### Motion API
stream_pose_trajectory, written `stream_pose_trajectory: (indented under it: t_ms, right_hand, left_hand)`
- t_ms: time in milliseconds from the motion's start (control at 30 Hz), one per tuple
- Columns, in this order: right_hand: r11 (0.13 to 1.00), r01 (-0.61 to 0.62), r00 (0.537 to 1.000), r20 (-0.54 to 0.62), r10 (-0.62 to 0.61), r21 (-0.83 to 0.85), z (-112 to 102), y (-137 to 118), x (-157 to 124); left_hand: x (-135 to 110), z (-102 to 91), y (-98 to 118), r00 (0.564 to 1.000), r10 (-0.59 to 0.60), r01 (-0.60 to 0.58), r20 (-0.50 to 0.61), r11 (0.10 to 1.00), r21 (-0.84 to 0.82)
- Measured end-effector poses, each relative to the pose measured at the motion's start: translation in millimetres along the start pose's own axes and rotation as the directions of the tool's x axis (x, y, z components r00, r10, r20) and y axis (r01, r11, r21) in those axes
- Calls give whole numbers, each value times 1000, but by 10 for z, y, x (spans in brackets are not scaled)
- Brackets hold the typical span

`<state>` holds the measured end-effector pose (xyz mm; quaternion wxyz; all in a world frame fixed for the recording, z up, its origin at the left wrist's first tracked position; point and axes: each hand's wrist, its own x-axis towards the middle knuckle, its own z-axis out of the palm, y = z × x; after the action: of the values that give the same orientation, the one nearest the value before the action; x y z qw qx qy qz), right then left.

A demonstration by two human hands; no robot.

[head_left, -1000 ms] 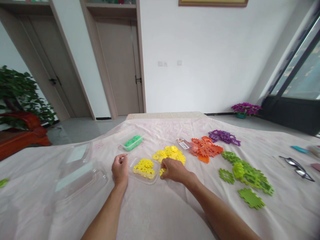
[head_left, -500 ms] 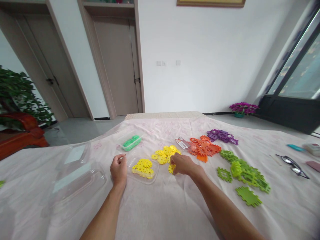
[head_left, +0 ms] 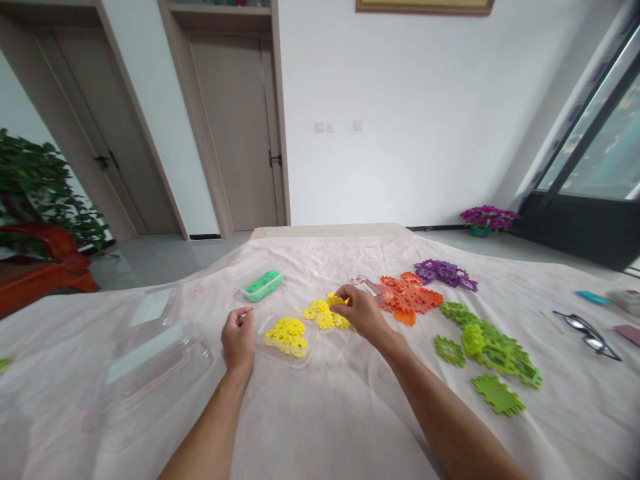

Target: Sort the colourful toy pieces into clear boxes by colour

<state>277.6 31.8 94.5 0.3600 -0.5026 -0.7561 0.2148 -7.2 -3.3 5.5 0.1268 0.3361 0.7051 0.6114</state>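
My left hand (head_left: 239,337) rests on the cloth with its fingers curled, close against the left side of a clear plastic box (head_left: 313,347). What it holds, if anything, is hidden. Inside that box lie several yellow snowflake discs (head_left: 286,335). My right hand (head_left: 364,315) is over a loose pile of yellow snowflake discs (head_left: 323,315), thumb and fingertips pinched at a yellow disc (head_left: 334,300) on the far part of the pile. The hand covers the pile's right side.
Green pieces (head_left: 265,285) sit in another clear box behind. Orange pieces (head_left: 413,295), purple pieces (head_left: 445,273) and lime-green pieces (head_left: 500,343) lie to the right, with glasses (head_left: 585,331) farther out. Clear lids or boxes (head_left: 160,363) stand at left on the pale tablecloth (head_left: 310,427).
My right hand has moved away from me and slightly up, from a disc at the near edge of the yellow pile to its far part. My left hand has stayed put.
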Motion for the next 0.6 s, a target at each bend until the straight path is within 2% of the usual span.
stream_pose_trajectory:
  t_ms: [133,200,267,333,433,533,600]
  right_hand:
    - [970,-18,996,87,-4,242,232,-115,-73]
    - [958,-32,994,109,1,284,298,-112,-82]
    - [967,-25,997,75,6,254,293,-49,-58]
    - [989,-20,999,37,14,148,220,69,-10]
    - [991,-55,997,51,62,-119,35,283,61]
    - [897,-107,977,124,175,-428,-149,432,85]
    - [812,-116,951,171,257,-572,-228,469,77]
  left_hand:
    - [-2,4,-20,1000,11,-11,4,1000,1]
    - [-3,4,-33,1000,17,-17,8,1000,1]
    - [-4,1,-40,1000,21,-21,10,1000,7]
    - [-4,-3,-42,1000,26,-27,10,999,21]
    - [-4,-11,-41,999,32,-33,11,999,41]
    - [-2,-8,-30,999,29,-29,24,999,22]
    - [-2,5,-7,998,38,-36,49,999,-26]
